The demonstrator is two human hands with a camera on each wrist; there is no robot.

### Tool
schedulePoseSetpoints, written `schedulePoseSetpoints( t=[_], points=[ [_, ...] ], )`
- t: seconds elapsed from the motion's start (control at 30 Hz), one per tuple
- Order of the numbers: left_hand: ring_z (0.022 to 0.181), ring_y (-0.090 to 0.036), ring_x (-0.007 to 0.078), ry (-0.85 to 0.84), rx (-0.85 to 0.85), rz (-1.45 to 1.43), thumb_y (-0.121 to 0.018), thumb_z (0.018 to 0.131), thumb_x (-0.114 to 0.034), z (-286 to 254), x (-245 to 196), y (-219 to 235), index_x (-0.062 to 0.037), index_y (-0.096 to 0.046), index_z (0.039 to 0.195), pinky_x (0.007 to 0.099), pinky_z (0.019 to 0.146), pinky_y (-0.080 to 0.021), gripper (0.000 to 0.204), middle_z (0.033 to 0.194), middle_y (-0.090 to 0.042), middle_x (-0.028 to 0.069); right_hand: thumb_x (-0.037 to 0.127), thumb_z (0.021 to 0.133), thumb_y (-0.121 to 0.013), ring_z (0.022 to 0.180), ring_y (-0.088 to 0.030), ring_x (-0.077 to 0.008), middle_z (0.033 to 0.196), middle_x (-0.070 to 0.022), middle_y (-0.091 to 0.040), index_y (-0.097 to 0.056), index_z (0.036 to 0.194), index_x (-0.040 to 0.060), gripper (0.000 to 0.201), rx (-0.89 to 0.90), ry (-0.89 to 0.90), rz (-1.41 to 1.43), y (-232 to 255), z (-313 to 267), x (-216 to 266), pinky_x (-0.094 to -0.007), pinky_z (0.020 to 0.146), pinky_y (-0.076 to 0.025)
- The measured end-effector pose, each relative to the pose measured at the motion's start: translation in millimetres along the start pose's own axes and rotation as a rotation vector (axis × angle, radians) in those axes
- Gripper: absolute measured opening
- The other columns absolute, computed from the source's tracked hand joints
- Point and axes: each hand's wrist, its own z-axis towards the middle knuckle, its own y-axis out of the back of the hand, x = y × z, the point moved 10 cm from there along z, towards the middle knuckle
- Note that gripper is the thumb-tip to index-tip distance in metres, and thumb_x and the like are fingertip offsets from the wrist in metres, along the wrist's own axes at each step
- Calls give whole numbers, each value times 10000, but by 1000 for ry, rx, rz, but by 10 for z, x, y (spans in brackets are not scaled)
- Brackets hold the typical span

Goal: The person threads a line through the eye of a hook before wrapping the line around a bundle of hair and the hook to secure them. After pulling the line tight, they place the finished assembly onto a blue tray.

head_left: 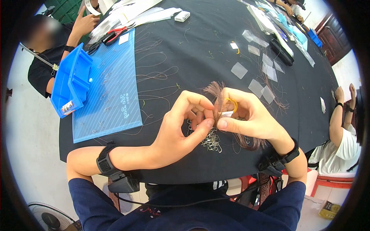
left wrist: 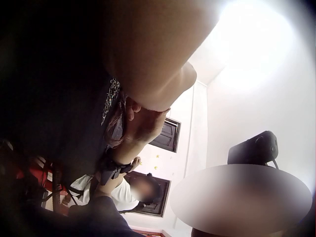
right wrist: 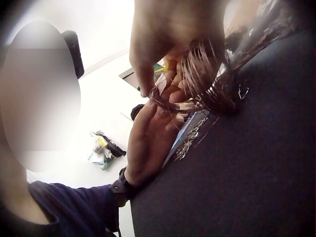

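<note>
My left hand (head_left: 171, 125) pinches a bundle of thin brown strands (head_left: 216, 91) between thumb and index finger. Curled around the same bundle, my right hand (head_left: 256, 117) has its thumb close to the left thumb. Loose strand ends fan out above the fingers, and the rest hangs below the right palm in a loop, clearly seen in the right wrist view as coiled strands (right wrist: 200, 69). A yellow tie (head_left: 233, 103) and a white tag (head_left: 226, 114) show at the right fingers. Beneath the hands lies a pile of small metal hooks (head_left: 212, 141), partly hidden by the left hand.
To the left, a blue striped mat (head_left: 108, 115) carries hooks with long lines, beside a blue bin (head_left: 73, 82). Red-handled pliers (head_left: 115, 34) lie behind. Clear plastic squares (head_left: 239, 70) and a black case (head_left: 282, 52) are at right. Other people sit around the dark table.
</note>
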Motion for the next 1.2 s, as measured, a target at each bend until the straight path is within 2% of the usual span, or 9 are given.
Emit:
schedulePoseSetpoints(
  t=[0.23,0.33,0.47,0.67,0.77,0.87,0.97,1.2],
  points=[
    [682,-509,62,3,14,-5,-618,851,1,-7,25,-21,-38,-466,1019,213,599,-415,230,862,-564,17,202,896,-658,723,-495,-39,802,8,-564,-567,892,25,199,-26,99,30,0,19,76,-199,602,-423],
    [678,-482,71,47,41,-20,-596,863,4,-17,61,-51,-34,-430,1042,225,611,-402,246,862,-552,20,216,914,-640,730,-507,-50,802,-3,-577,-557,890,14,219,-4,66,36,2,10,81,-218,625,-447],
    [689,-446,87,60,97,40,-562,878,6,-30,46,-121,-29,-384,1088,249,631,-387,278,856,-537,28,224,925,-625,720,-502,-52,801,-8,-577,-550,888,14,226,4,48,-11,7,7,91,-221,623,-445],
    [691,-440,101,61,76,116,-567,875,0,-10,31,-100,-25,-380,1106,253,636,-383,298,838,-530,35,219,927,-621,703,-486,-45,789,-5,-568,-547,879,19,219,-42,59,-52,54,5,85,-217,599,-422],
    [689,-449,117,96,57,109,-585,867,-13,-18,73,-71,-24,-434,1085,261,631,-390,265,830,-540,34,219,929,-619,704,-480,-41,786,-3,-565,-547,875,20,218,-40,72,-59,61,4,81,-217,595,-415],
    [739,-478,85,66,131,296,-569,866,18,8,-3,-91,-20,-502,1044,238,672,-408,194,862,-529,24,218,930,-617,705,-476,-40,782,0,-559,-545,871,19,220,-44,101,-77,69,3,94,-215,593,-411],
    [720,-475,93,10,100,328,-586,850,12,25,-65,-75,-16,-559,970,244,650,-412,126,838,-534,29,220,930,-618,703,-473,-39,780,2,-555,-543,868,17,225,-52,107,-82,80,3,107,-212,587,-406],
    [698,-479,158,-100,100,345,-608,774,32,36,-137,-54,-25,-568,825,282,636,-403,87,765,-532,48,204,923,-623,680,-467,-37,770,0,-560,-541,851,20,213,-39,167,-114,72,-9,170,-202,562,-392]
  ],
)
